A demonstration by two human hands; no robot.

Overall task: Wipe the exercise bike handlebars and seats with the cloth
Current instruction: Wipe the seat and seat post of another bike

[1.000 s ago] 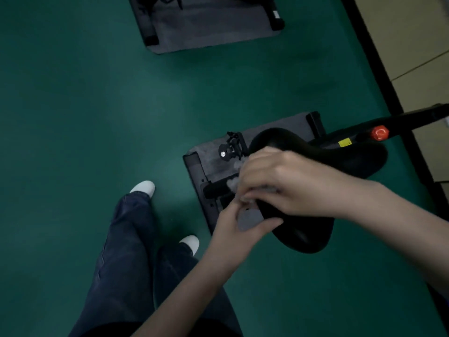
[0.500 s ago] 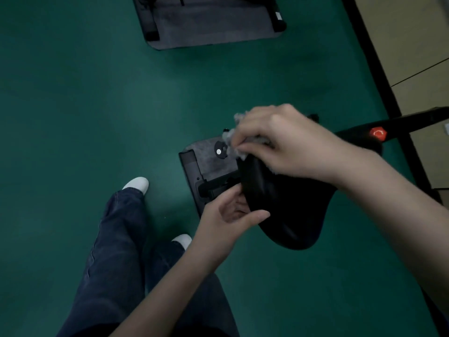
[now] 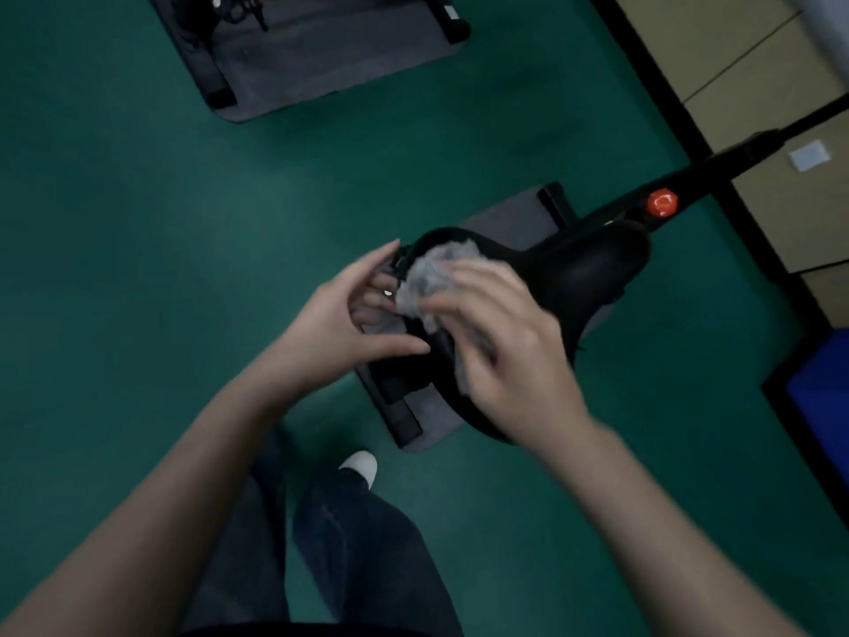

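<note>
The right hand (image 3: 500, 342) is clutching the crumpled grey cloth (image 3: 432, 280) in a closed grip against the black padded bike seat (image 3: 579, 273). The left hand (image 3: 349, 319), fingers loosely curled and holding nothing, is steadying the seat's edge. Risk: the bunched cloth is covering little area, likely leaving patches unwiped.

The floor (image 3: 138, 232) is covered in dark green. Two grey mats are laid on it, one at the top (image 3: 331, 52) and one near the middle (image 3: 505, 218). A black strip (image 3: 643, 80) divides the green from beige tiling (image 3: 716, 48) at upper right. The lighting is dim.
</note>
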